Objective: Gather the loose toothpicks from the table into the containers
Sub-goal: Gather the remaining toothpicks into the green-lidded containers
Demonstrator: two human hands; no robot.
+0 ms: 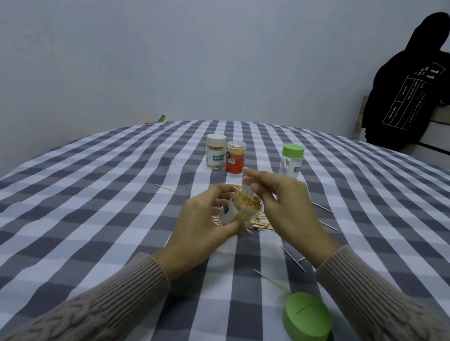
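Toothpicks (243, 203) fill the jar (233, 212) in left hand's (202, 226) grip.

Loose toothpicks (261, 224) partly hidden behind right hand (283, 207).

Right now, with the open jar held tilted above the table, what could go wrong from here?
1. The left hand holds the open jar tilted and nearly full; tipping it further could spill the packed toothpicks.
2. The right hand works at the crowded mouth; pushing more in may bend a pick or prick the fingers.
3. The green lid lies near the table's front edge beside the right sleeve, which might knock it off.
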